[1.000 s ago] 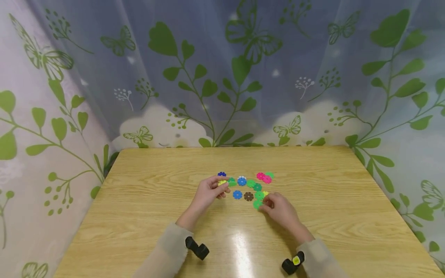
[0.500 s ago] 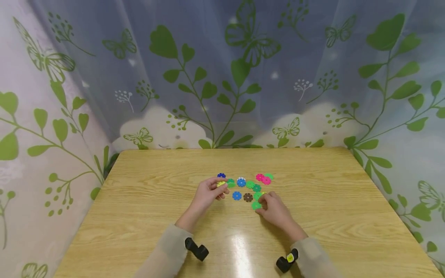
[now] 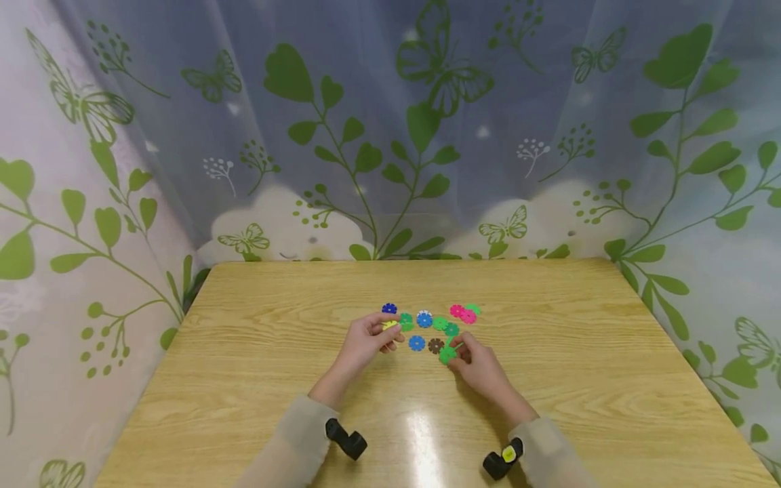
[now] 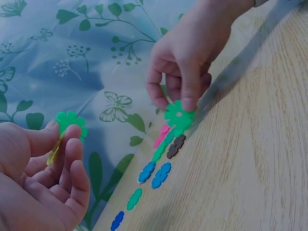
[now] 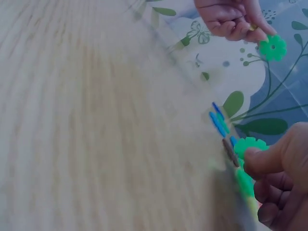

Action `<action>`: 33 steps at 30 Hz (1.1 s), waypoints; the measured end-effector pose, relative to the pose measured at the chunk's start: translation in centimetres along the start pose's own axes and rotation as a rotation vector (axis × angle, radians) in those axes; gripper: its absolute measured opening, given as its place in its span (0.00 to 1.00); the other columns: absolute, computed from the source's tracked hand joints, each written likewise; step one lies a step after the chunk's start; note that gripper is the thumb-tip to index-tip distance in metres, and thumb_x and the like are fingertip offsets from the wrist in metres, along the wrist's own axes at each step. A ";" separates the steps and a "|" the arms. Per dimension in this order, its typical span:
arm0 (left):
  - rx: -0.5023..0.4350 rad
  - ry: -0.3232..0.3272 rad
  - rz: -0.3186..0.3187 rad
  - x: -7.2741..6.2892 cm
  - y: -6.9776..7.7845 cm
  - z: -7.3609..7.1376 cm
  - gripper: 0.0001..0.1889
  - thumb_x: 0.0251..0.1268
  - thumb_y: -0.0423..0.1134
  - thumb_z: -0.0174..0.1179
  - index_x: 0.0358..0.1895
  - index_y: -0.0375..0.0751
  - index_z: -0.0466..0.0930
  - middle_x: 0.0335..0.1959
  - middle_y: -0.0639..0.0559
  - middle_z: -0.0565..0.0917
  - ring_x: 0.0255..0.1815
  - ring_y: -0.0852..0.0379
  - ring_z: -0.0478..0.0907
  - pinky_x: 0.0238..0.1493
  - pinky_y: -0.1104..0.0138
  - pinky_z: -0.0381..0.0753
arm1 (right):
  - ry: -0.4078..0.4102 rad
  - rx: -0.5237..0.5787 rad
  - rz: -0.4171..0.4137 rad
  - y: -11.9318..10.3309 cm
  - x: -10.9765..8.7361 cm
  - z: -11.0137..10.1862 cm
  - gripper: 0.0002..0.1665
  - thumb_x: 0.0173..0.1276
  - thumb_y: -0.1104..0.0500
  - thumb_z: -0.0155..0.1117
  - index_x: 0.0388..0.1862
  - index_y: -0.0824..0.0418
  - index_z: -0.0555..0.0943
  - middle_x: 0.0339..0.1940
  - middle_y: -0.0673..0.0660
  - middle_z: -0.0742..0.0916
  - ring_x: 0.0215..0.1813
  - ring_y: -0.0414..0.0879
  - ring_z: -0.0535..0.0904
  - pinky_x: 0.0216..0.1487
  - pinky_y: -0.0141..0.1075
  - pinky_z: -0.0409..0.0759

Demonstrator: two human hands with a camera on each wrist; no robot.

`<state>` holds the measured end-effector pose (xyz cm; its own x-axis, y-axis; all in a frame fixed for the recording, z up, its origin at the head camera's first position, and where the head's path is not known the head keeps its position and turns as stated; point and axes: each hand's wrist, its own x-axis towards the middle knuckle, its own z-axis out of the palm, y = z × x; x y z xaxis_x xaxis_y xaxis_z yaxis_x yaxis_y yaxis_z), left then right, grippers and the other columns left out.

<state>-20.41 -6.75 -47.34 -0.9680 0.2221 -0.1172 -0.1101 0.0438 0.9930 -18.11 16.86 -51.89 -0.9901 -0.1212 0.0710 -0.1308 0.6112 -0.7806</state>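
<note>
My left hand (image 3: 364,339) holds a green notched building disc (image 4: 71,123) with a yellow disc (image 4: 55,152) set crosswise against it, pinched between thumb and fingers above the table. Between the thumb and fingers of my right hand (image 3: 484,371) is another light green disc (image 4: 179,114), tilted up over the loose ones; the right wrist view shows that green disc (image 5: 249,145) partly behind the thumb. Just left of it lie a brown disc (image 3: 436,346) and a blue disc (image 3: 417,343).
Farther back on the wooden table (image 3: 274,291) are a dark blue disc (image 3: 389,308), a blue disc (image 3: 424,320) over a white one, a darker green disc (image 3: 451,329) and two pink discs (image 3: 468,316). Patterned curtain (image 3: 366,224) hangs behind the table's far edge.
My right hand has shifted slightly left, and the light green disc in it has come up and left towards the brown disc. My left hand stays nearly in place.
</note>
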 end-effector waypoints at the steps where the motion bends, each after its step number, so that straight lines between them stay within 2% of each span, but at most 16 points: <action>1: 0.000 -0.003 -0.001 0.0 0.0 0.1 0.18 0.63 0.37 0.60 0.54 0.33 0.76 0.30 0.44 0.85 0.27 0.51 0.80 0.37 0.56 0.83 | 0.005 0.017 0.002 -0.1 0.0 0.0 0.12 0.58 0.68 0.67 0.40 0.61 0.76 0.25 0.51 0.79 0.28 0.42 0.72 0.26 0.32 0.73; 5: 0.025 -0.022 0.010 0.0 -0.1 0.2 0.17 0.63 0.36 0.60 0.54 0.35 0.77 0.29 0.45 0.85 0.27 0.47 0.78 0.29 0.63 0.79 | 0.041 0.081 -0.003 -0.9 0.1 -0.3 0.09 0.61 0.68 0.63 0.41 0.63 0.79 0.25 0.51 0.82 0.27 0.43 0.73 0.24 0.31 0.74; 9: 0.044 -0.041 0.015 0.1 -0.3 0.3 0.16 0.62 0.36 0.61 0.52 0.37 0.78 0.29 0.45 0.85 0.23 0.51 0.75 0.23 0.70 0.72 | 0.092 0.118 -0.018 -2.0 0.1 -0.5 0.06 0.63 0.65 0.62 0.40 0.63 0.80 0.27 0.52 0.83 0.29 0.43 0.74 0.27 0.31 0.75; 14: 0.040 -0.058 0.010 0.2 -0.4 0.4 0.17 0.62 0.37 0.61 0.53 0.35 0.77 0.30 0.44 0.85 0.22 0.54 0.74 0.23 0.72 0.71 | 0.146 0.170 -0.038 -3.1 0.2 -0.6 0.07 0.64 0.64 0.62 0.40 0.65 0.81 0.29 0.56 0.83 0.29 0.43 0.75 0.26 0.30 0.76; 18: 0.046 -0.059 0.017 0.1 -0.3 0.6 0.17 0.62 0.36 0.61 0.53 0.34 0.77 0.30 0.43 0.85 0.22 0.54 0.74 0.23 0.72 0.72 | 0.192 0.226 -0.076 -3.7 0.5 -0.4 0.11 0.64 0.65 0.62 0.45 0.68 0.81 0.28 0.60 0.83 0.25 0.41 0.75 0.24 0.28 0.75; 24: 0.032 -0.059 0.032 0.0 -0.1 0.9 0.17 0.62 0.37 0.61 0.53 0.34 0.77 0.28 0.44 0.85 0.22 0.54 0.75 0.21 0.73 0.73 | 0.194 0.345 -0.120 -5.2 0.5 -0.3 0.17 0.64 0.69 0.61 0.52 0.68 0.78 0.25 0.61 0.81 0.23 0.40 0.71 0.20 0.24 0.71; 30: 0.027 -0.058 0.040 0.2 -0.1 1.2 0.17 0.63 0.36 0.60 0.53 0.33 0.77 0.27 0.45 0.85 0.21 0.53 0.74 0.21 0.74 0.72 | 0.250 0.423 -0.154 -8.5 -0.6 -1.0 0.15 0.62 0.75 0.58 0.49 0.76 0.76 0.23 0.61 0.80 0.23 0.43 0.73 0.21 0.23 0.72; 33: 0.031 -0.053 0.043 0.2 -0.1 1.3 0.17 0.63 0.36 0.60 0.53 0.33 0.77 0.27 0.45 0.85 0.21 0.55 0.74 0.21 0.74 0.72 | 0.262 0.456 -0.176 -9.0 -0.7 -0.9 0.15 0.62 0.76 0.57 0.48 0.78 0.76 0.23 0.62 0.80 0.24 0.41 0.76 0.22 0.25 0.76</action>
<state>-20.34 -5.49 -47.50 -0.9582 0.2758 -0.0764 -0.0611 0.0636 0.9961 -16.31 12.16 -44.31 -0.9426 0.0436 0.3312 -0.3175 0.1913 -0.9288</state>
